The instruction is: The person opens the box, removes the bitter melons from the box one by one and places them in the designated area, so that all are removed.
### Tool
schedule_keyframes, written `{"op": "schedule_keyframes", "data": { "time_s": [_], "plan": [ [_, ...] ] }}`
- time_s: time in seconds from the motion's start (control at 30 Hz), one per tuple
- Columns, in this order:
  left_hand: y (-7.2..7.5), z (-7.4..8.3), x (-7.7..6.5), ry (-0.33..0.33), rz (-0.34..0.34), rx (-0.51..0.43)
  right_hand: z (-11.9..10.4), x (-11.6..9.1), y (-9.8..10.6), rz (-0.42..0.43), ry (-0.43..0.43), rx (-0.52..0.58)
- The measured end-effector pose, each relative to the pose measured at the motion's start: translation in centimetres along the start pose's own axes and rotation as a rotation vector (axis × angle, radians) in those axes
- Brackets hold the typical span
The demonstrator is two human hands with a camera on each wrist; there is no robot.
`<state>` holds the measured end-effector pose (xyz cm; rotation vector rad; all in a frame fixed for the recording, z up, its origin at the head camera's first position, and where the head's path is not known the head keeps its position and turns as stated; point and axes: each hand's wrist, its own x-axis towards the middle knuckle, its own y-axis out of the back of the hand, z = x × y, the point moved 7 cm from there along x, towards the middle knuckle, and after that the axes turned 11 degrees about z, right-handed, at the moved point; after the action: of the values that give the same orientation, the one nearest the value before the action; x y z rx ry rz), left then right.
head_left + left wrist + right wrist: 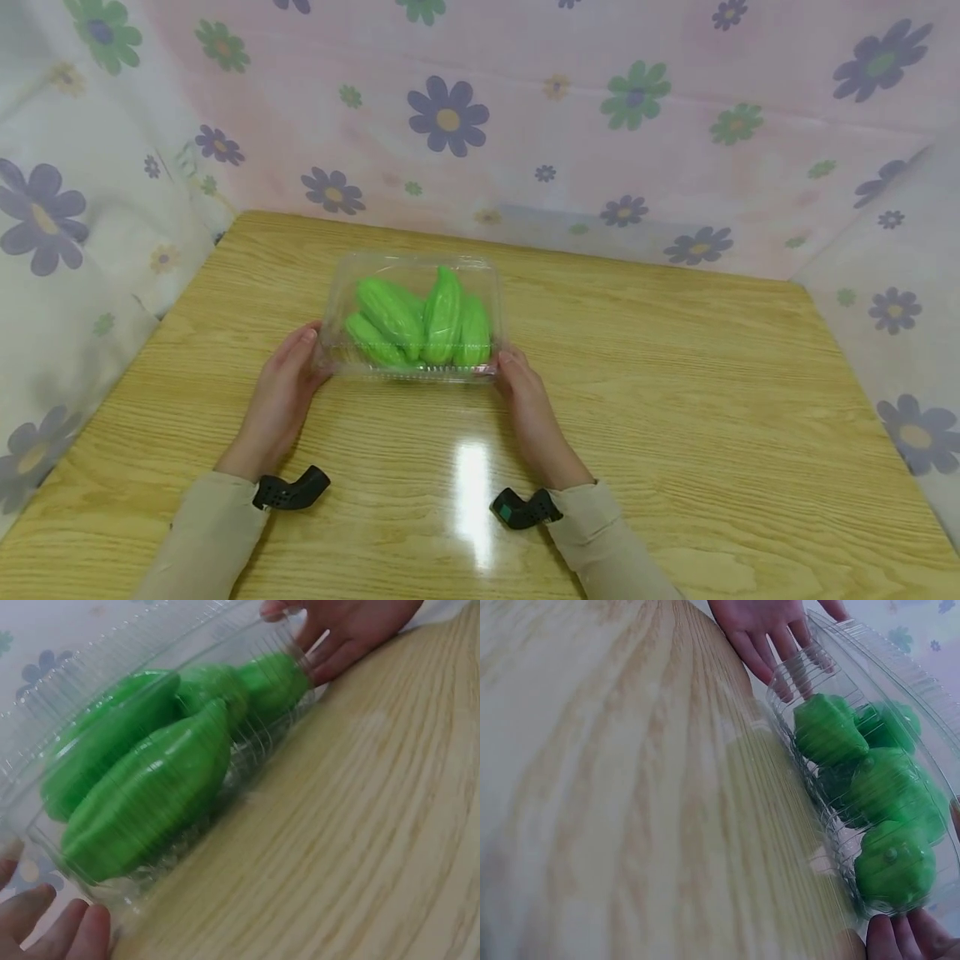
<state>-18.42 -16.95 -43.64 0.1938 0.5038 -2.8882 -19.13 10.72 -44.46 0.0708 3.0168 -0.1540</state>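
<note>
A clear plastic clamshell box [412, 260], its lid down, is at the left of the table's middle. Inside lie several glossy bright green, ridged pieces [442, 317] that look like star fruit. My left hand [281, 387] holds the box's left end and my right hand [531, 408] its right end. In the right wrist view, the left hand [761, 622] has its fingers spread along the box's end and low edge. Fingertips of the right hand [907, 937] press the near end there. Whether the box's base touches the table cannot be told.
The wood-grain table [675, 400] spreads around the box, with a bright light reflection in front of it. A flower-printed curtain [525, 108] hangs behind the table and at both sides. Black wrist devices [292, 490] sit at both sleeve cuffs.
</note>
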Motion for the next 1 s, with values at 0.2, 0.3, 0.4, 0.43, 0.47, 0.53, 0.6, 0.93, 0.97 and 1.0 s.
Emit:
{"op": "schedule_keyframes", "data": {
  "time_s": [0.2, 0.3, 0.4, 0.43, 0.47, 0.53, 0.6, 0.93, 0.97, 1.0],
  "plan": [
    [-0.62, 0.03, -0.19, -0.059, -0.091, -0.026, 0.23, 0.18, -0.07, -0.002, 0.006, 0.059],
    [-0.76, 0.02, -0.37, -0.077, -0.114, 0.045, 0.22, 0.22, -0.12, -0.008, 0.023, 0.07],
    [-0.76, -0.13, -0.43, -0.092, -0.107, 0.189, 0.14, 0.22, -0.16, -0.014, 0.036, 0.08],
    [-0.72, -0.2, -0.42, -0.095, -0.099, 0.239, 0.12, 0.22, -0.18, -0.016, 0.04, 0.082],
    [-0.68, -0.27, -0.4, -0.097, -0.091, 0.279, 0.07, 0.22, -0.19, -0.016, 0.043, 0.085],
    [-0.66, -0.33, -0.39, -0.105, -0.084, 0.296, -0.04, 0.22, -0.24, -0.022, 0.055, 0.098],
    [-0.69, -0.36, -0.4, -0.112, -0.088, 0.288, -0.12, 0.21, -0.25, -0.023, 0.064, 0.102],
    [-0.93, -0.41, -0.38, -0.154, -0.128, 0.234, -0.22, 0.43, 0.3, 0.025, 0.039, 0.165],
    [-0.93, -0.4, -0.41, -0.159, -0.128, 0.226, -0.2, 0.44, 0.32, 0.024, 0.038, 0.166],
    [-0.94, -0.37, -0.45, -0.166, -0.129, 0.214, -0.19, 0.43, 0.32, 0.023, 0.037, 0.166]
  ]
}}
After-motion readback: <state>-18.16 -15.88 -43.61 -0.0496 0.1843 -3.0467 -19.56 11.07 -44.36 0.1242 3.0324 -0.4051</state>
